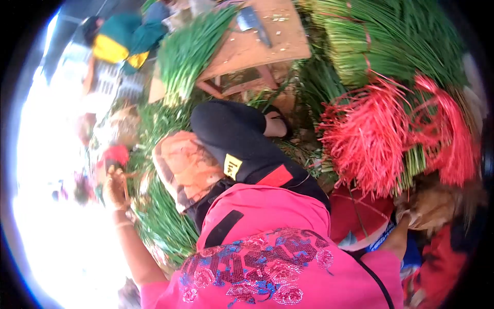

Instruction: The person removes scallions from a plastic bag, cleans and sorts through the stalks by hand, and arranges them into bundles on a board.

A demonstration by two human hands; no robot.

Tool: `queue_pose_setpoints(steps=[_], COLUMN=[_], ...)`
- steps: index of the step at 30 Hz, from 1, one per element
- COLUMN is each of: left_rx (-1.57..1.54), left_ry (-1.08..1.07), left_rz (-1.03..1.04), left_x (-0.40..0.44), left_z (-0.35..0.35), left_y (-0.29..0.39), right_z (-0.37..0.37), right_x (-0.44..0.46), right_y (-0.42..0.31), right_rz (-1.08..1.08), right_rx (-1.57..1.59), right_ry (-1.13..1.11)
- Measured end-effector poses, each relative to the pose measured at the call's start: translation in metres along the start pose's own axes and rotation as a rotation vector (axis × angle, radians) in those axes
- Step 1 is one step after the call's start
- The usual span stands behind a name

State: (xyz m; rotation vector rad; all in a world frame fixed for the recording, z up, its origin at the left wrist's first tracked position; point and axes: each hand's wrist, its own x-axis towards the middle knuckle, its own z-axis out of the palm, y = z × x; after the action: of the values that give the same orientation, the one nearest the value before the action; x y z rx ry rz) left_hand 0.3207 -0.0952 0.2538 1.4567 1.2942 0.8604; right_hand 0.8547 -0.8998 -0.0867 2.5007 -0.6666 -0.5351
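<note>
Your pink shirt (288,260) is nearest. Your blurred left hand (116,190) is beside green stalks (159,219), your right hand (407,216) near red strips (365,136); their grip I cannot tell. One green bundle (193,49) crosses the left edge of the wooden table (247,55). You seem reaching; next calls for steady grip.

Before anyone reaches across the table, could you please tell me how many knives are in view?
1: a knife lying on the wooden table, beside a bunch of green stalks; others may be hidden.

The head camera looks steeply down, close above the lap (265,208).
</note>
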Motion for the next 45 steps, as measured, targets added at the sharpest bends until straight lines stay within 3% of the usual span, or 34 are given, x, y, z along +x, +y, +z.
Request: queue_pose_setpoints(steps=[2,3,6,8,11,14,19,22,25,31,37,38,40,43,45], left_rx=[-0.060,0.055,-0.036,0.016,0.148,0.077,0.029,-0.224,-0.301,-0.392,-0.357,-0.256,-0.053,0.225,0.288], left_ry=[0.181,0.210,0.093,0.240,0.281,0.275,0.452,0.704,0.961,1.269,1.526,1.444,1.330,1.044,0.888], left_rz=[-0.272,-0.357,-0.475,-0.575,-0.668,-0.713,-0.647,-0.377,-0.263,-0.068,-0.310,-0.319,-0.524,-0.773,-0.844], left_x=[-0.009,-0.015,-0.047,-0.083,-0.111,-0.107,-0.109,-0.118,-0.138,-0.226,-0.324,-0.343,-0.350,-0.322,-0.298], left_z=[-0.066,-0.095,-0.172,-0.150,-0.117,-0.121,-0.118,-0.133,-0.141,-0.184,-0.175,-0.175,-0.150,-0.122,-0.110], left_y=[-0.055,-0.081,-0.158,-0.169,-0.179,-0.231,-0.297,-0.346,-0.329,-0.339,-0.362,-0.392,-0.395,-0.364,-0.352], right_z=[0.003,0.004,0.005,0.006,-0.001,-0.011,-0.063,-0.118,-0.174,-0.301,-0.420,-0.431,-0.438,-0.439,-0.427], right_x=[-0.008,-0.013,-0.035,-0.052,-0.086,-0.131,-0.196,-0.225,-0.252,-0.290,-0.307,-0.298,-0.426,-0.458,-0.464], right_y=[-0.026,-0.034,-0.045,-0.048,-0.048,-0.038,-0.026,-0.041,-0.060,-0.125,-0.233,-0.263,-0.248,-0.285,-0.310], right_rz=[-0.085,-0.124,-0.230,-0.317,-0.470,-0.639,-0.853,-0.951,-1.003,-1.046,-1.016,-1.035,-1.205,-1.651,-1.805], right_rx=[0.046,0.068,0.148,0.196,0.274,0.352,0.353,0.278,0.172,-0.104,-0.440,-0.496,-0.248,-0.264,-0.189], right_ry=[-0.044,-0.059,-0.090,-0.103,-0.130,-0.220,-0.392,-0.446,-0.453,-0.389,-0.361,-0.374,-0.205,-0.052,-0.110])
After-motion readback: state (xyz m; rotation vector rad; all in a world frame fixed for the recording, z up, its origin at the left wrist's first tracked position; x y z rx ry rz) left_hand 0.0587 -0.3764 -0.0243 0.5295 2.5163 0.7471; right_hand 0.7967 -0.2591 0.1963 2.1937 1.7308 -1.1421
